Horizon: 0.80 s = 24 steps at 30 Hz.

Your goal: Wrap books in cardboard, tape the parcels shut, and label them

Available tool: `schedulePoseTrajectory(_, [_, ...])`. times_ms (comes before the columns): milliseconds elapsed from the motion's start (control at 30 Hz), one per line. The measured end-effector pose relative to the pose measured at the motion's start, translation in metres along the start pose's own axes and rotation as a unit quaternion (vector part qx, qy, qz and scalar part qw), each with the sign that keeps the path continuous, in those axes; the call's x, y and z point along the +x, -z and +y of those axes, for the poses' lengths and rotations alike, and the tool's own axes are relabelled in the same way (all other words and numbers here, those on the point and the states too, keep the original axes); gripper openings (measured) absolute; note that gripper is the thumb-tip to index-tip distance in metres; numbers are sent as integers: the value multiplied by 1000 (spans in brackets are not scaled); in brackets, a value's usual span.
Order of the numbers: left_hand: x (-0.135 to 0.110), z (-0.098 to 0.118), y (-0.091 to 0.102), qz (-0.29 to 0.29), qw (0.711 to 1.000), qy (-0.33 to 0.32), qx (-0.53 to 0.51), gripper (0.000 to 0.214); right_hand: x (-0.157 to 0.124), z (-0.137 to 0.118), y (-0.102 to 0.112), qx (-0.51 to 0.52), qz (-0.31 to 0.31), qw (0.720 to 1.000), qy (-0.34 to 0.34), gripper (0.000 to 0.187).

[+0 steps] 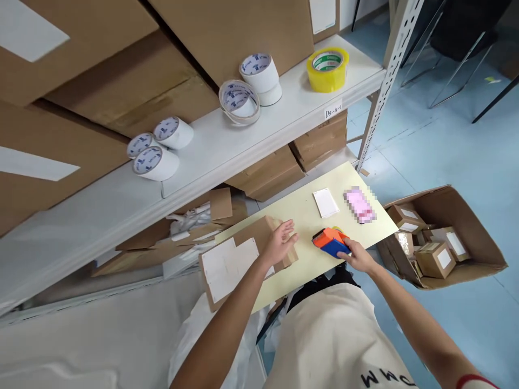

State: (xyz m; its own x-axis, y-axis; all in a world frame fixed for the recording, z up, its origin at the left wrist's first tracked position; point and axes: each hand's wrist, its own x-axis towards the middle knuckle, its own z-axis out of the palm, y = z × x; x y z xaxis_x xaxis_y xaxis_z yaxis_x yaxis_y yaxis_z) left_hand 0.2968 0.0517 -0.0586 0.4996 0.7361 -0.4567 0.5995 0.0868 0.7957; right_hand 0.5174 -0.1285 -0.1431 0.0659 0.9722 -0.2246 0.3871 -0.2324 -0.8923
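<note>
Cardboard box (258, 229) lay on the pale surface (300, 209), left of the tape dispenser (331, 242), its long axis slanting from lower left to upper right in my head view, and that sideways gap was the relation I watched. The left hand (279, 243) was the nearer one: it hung over the box's right-hand end, fingers loosely spread with nothing visibly gripped, though from where I sat I could not tell whether the palm touched the cardboard. The right hand (358, 256) had its fingers curled around the orange-and-blue dispenser, whose dark front pointed left, toward that same end, with a bare strip of surface between the two. White paper (227, 267) covered much of the box's top, partly hidden beneath the left forearm (232, 329). Beyond the dispenser I made out a white card (325, 202) and a pink item (359, 205) too blurred to name. Off to the right, an open carton (482, 237) with small boxes (436, 259) inside stood on the floor (494, 183).
</note>
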Motion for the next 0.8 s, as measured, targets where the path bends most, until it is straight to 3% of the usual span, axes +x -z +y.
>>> schedulePoseTrajectory(133, [17,22,-14,-144,986,43,-67,68,-9,-17,14,167,-42,985,31,35])
schedulePoseTrajectory(233, [29,35,-19,-199,976,59,-59,52,-2,-17,15,227,-70,971,9,38])
schedulePoseTrajectory(333, [45,45,-23,-204,976,73,12,35,7,-6,7,307,-80,948,-33,46])
schedulePoseTrajectory(433, [66,52,-27,-173,964,101,175,30,18,3,-17,421,-38,897,-128,59])
schedulePoseTrajectory(500, [82,55,-31,-181,923,121,317,27,23,5,-39,494,-8,845,-207,65])
schedulePoseTrajectory(667, [113,40,-28,-300,767,148,547,30,9,8,-94,617,-27,707,-345,63])
schedulePoseTrajectory(800, [115,16,-15,-326,674,148,646,24,-27,17,-130,621,-64,669,-403,60])
